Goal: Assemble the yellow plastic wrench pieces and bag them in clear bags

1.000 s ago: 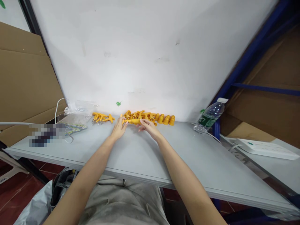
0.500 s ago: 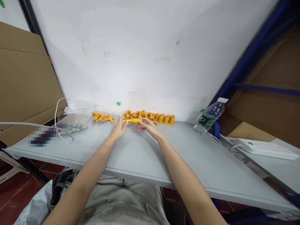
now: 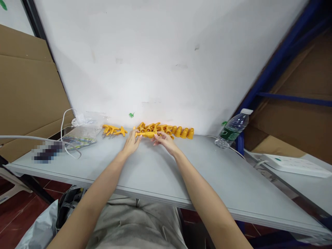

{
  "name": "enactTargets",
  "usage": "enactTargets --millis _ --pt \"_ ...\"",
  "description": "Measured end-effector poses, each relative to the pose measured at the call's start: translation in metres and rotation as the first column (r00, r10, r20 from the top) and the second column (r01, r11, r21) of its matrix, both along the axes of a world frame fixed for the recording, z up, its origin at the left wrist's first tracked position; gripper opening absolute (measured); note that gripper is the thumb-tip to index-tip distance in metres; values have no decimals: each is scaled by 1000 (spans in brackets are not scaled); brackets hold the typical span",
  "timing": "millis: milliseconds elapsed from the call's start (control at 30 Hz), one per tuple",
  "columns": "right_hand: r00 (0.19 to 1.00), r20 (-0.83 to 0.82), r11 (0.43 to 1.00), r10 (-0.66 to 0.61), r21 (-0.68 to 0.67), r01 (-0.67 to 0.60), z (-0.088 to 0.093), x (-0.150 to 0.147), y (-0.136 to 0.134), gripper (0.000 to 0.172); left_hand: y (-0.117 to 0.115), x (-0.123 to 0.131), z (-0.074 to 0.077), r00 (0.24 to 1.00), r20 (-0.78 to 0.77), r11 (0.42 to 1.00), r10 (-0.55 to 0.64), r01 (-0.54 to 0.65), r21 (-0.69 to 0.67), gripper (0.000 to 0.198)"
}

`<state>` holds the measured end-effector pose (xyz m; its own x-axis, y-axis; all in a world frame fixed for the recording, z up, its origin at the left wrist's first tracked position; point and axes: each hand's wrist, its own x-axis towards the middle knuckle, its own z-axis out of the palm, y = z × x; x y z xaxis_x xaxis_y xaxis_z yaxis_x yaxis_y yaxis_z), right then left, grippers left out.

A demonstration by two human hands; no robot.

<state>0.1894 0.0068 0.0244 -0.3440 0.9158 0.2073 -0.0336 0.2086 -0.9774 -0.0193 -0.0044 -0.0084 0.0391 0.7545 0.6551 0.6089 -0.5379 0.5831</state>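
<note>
Between my hands, above the back of the grey table (image 3: 155,166), is a yellow plastic piece (image 3: 149,134) with a slim left part and a wider, cup-like right part. My left hand (image 3: 131,142) is closed on its left end, and the fingers of my right hand (image 3: 165,141) grip its right end. Behind it lie several yellow handle-shaped parts (image 3: 156,125), partly hidden by my fingers. To their right stand several yellow cups (image 3: 184,132). Left of my left hand are T-shaped yellow handles (image 3: 111,129) with small metal bits (image 3: 109,136), perhaps screws, in front of them.
A clear water bottle (image 3: 232,129) leans at the right beside a blue metal post. Further right lies a white power strip (image 3: 295,165). Plastic bags (image 3: 84,133), a white cable (image 3: 67,149) and a blurred-out dark object (image 3: 48,151) occupy the left. A white wall panel (image 3: 166,69) rises behind.
The right end of the yellow piece sits very slightly lower in the picture. Both hands keep nearly the same place and hold on it.
</note>
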Motion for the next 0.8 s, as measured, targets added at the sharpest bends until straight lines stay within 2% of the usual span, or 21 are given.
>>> enactTargets --millis 267,567,700,800 --pt "999 28 999 -37 9 37 1 -1 -1 54 -3 1 1 1000 -23 1000 -2 2 5 23" --pt "998 -11 998 -65 -6 65 4 -4 -4 50 -6 2 3 1000 -18 1000 8 -9 -10 24" --pt "998 -38 998 -54 -42 52 4 -6 -6 49 -6 2 3 1000 -22 1000 8 -7 9 24" --pt "993 -113 992 -36 -121 22 4 -8 -7 45 -5 3 2 1000 -4 1000 -5 5 6 26"
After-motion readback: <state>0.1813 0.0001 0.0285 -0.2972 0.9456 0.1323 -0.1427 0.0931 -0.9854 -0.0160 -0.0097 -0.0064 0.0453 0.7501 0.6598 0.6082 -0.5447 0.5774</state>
